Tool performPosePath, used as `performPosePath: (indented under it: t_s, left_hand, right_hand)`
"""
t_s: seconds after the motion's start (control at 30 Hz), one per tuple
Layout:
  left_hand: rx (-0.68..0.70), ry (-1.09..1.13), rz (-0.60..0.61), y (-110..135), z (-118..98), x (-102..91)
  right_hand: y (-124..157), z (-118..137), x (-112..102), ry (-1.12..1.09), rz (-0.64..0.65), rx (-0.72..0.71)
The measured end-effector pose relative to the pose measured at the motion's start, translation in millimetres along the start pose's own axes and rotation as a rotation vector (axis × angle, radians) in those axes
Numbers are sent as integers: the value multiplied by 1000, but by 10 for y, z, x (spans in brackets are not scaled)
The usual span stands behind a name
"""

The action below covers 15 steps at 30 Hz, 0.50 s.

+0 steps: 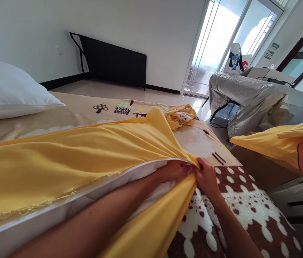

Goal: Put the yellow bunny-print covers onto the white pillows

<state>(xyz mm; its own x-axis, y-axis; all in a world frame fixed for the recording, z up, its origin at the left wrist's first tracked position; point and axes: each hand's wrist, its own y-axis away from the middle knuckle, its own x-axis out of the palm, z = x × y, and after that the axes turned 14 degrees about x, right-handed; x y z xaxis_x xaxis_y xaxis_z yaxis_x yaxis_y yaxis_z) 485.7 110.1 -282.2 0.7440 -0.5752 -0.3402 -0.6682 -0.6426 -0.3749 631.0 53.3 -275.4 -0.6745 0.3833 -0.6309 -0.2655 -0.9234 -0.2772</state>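
A yellow duvet cover (92, 154) with a white inner side stretches across the bed from the left, its long opening facing me with a frayed edge. My left arm reaches into that opening, over white cloth (154, 195) inside. Near the gathered end, my left hand (174, 171) has its fingers closed, but their tips and what they hold are partly hidden by fabric. From outside, my right hand (206, 177) is shut on the bunched yellow cloth right beside the left fingers. A second fold of the cover hangs down toward me below the hands.
A beige and brown patterned blanket (248, 204) covers the bed. A white pillow (14, 89) lies at left, and a crumpled yellow cloth with a printed face (182, 116) beyond the cover. Yellow fabric (283, 143) hangs at right, near a plastic-wrapped piece of furniture (234, 93). A black folded panel (114, 61) leans on the wall.
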Motion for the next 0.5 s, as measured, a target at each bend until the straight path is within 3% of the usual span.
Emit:
performPosePath:
  t_s: [0.1,0.23,0.5]
  left_hand:
    - [94,-59,85,-13,-31,34]
    - [105,-191,-19,-18,-43,147]
    - [54,-184,-228,-55,-1,232]
  right_hand:
    - [-7,-32,11,-144,56,34]
    - [-20,-42,15,-230,93,98]
    - [-74,10,-8,121,60,143]
